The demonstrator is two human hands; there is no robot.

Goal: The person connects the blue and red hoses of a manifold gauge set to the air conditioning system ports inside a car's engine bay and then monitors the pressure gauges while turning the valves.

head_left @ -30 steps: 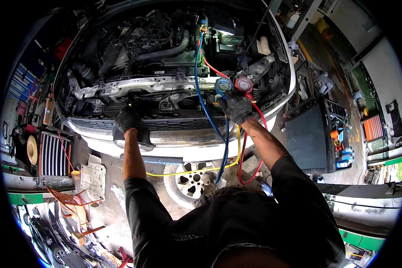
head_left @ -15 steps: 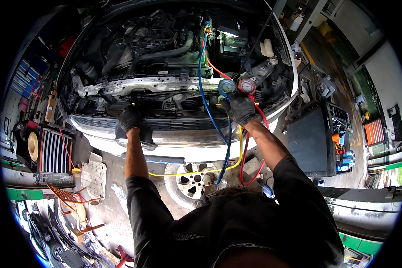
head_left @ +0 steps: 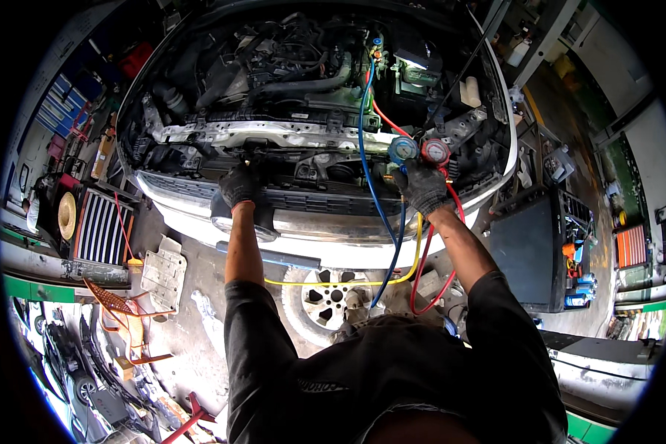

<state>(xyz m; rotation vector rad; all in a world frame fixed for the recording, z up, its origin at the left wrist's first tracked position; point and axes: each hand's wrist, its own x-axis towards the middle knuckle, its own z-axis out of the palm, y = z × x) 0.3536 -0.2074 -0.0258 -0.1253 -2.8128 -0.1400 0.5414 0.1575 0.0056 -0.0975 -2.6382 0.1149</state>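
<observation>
Car (head_left: pixel 288 135) and gauge set (head_left: pixel 409 151) slide rightward in view, hands with them; likely just a head turn, handling unchanged. Right hand (head_left: pixel 425 189) grips the set's base, faces just beyond. Left hand (head_left: pixel 238 186) curls, contents unclear.

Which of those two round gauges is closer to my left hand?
The blue gauge; the red gauge sits to its right, farther from your left hand.

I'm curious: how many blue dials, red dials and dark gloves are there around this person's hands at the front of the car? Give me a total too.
Blue dial: 1
Red dial: 1
Dark gloves: 2
Total: 4
</observation>
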